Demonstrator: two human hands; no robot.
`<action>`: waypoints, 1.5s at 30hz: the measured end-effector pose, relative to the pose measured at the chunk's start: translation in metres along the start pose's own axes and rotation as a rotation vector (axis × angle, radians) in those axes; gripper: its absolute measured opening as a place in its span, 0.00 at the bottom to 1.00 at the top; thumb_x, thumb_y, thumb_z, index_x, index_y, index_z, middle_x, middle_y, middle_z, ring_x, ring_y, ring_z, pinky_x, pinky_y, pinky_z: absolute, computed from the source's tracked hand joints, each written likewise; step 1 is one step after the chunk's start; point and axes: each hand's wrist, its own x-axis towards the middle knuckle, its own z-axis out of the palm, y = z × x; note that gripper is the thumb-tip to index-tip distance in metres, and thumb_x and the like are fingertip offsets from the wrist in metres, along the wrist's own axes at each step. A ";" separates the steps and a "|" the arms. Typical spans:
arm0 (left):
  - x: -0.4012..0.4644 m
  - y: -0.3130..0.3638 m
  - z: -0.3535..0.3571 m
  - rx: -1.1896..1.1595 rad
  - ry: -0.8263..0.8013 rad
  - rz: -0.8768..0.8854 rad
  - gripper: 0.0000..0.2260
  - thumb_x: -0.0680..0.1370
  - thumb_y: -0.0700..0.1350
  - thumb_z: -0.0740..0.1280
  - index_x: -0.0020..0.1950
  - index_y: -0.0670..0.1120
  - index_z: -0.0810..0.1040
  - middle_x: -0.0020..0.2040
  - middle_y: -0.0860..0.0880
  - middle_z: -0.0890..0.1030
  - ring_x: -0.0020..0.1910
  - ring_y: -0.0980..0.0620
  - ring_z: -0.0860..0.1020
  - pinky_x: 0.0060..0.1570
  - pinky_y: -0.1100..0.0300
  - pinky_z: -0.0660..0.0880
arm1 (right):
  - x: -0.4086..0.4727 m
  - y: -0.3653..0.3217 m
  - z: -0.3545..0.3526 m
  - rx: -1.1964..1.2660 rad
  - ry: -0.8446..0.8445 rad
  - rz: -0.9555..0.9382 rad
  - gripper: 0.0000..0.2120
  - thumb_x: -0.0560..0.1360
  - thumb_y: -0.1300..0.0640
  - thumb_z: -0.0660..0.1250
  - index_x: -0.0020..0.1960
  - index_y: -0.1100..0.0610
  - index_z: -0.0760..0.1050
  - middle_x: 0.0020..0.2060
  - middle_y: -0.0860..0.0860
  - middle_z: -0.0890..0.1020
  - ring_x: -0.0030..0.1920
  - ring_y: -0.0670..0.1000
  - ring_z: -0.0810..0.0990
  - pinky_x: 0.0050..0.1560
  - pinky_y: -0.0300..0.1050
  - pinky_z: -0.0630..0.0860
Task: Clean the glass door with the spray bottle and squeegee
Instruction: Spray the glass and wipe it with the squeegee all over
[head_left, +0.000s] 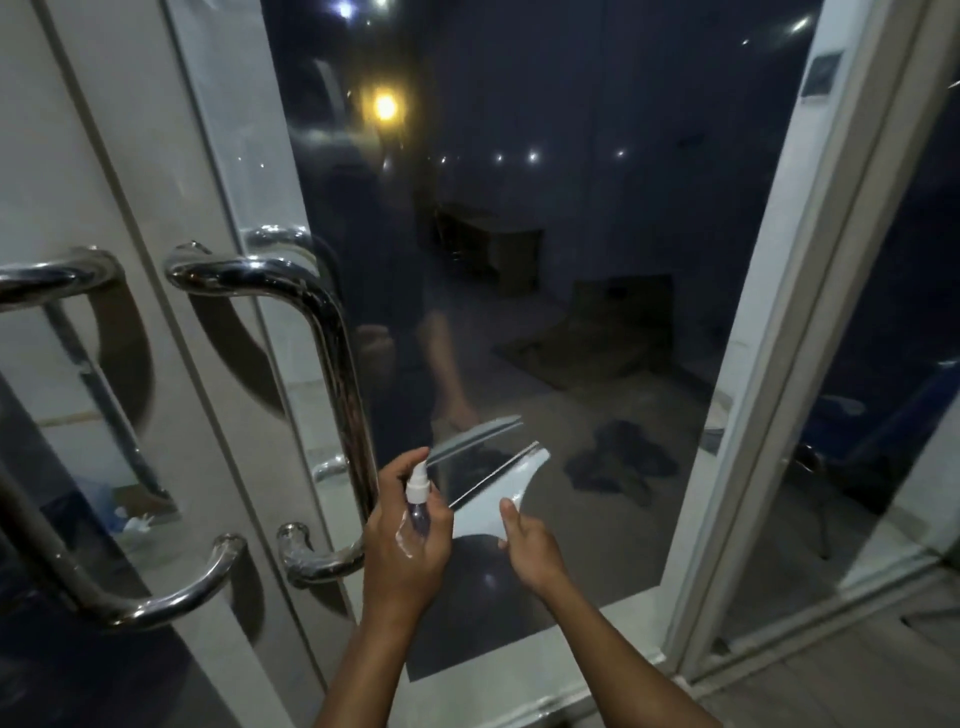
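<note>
the step in hand looks like wetting the pane before the blade is drawn over it; to do it well, the nozzle should face the glass door (545, 260) rather than the squeegee (498, 493), the mist should be laid evenly from high on the pane downward, and the blade should then be set flat against the glass and pulled in one steady overlapping stroke so no streaks are left; as things stand both tools are held low, near the bottom end of the long steel door handle (332, 364), and the blade seems to be just off the glass or barely at it, with its reflection showing right above it, so i cannot say for sure that it touches; the left hand (410, 540) has its grip closed round the spray bottle (418, 499), fingers and thumb wrapped about the small clear body, a finger up by the white pump head as if ready to press; the right hand (530, 551) has its grip closed on the lower part of the squeegee, thumb laid up along the pale body, fingers hidden behind it; the bottle sits just beside the squeegee's left end, nearly touching; the glass shows dim reflections and distant lights, and how wet it already is cannot be told.
</note>
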 end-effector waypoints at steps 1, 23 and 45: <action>0.008 0.007 0.006 -0.006 -0.002 0.014 0.16 0.79 0.50 0.62 0.66 0.63 0.68 0.45 0.59 0.79 0.40 0.57 0.79 0.41 0.67 0.73 | 0.000 -0.009 -0.010 -0.073 0.006 -0.078 0.30 0.81 0.33 0.50 0.41 0.54 0.79 0.39 0.49 0.84 0.43 0.50 0.83 0.51 0.48 0.78; 0.075 0.078 0.099 0.034 0.037 0.137 0.16 0.77 0.50 0.60 0.65 0.59 0.68 0.40 0.53 0.78 0.35 0.55 0.78 0.36 0.57 0.76 | 0.052 -0.126 -0.117 -0.940 0.019 -0.732 0.14 0.77 0.50 0.63 0.57 0.56 0.79 0.50 0.59 0.84 0.52 0.64 0.82 0.48 0.53 0.73; 0.081 0.077 0.146 0.080 0.177 0.132 0.17 0.78 0.47 0.61 0.67 0.56 0.69 0.46 0.59 0.77 0.36 0.55 0.78 0.36 0.65 0.73 | 0.109 -0.110 -0.214 -0.591 0.201 -0.671 0.34 0.78 0.29 0.44 0.38 0.53 0.75 0.42 0.59 0.84 0.48 0.65 0.81 0.45 0.54 0.72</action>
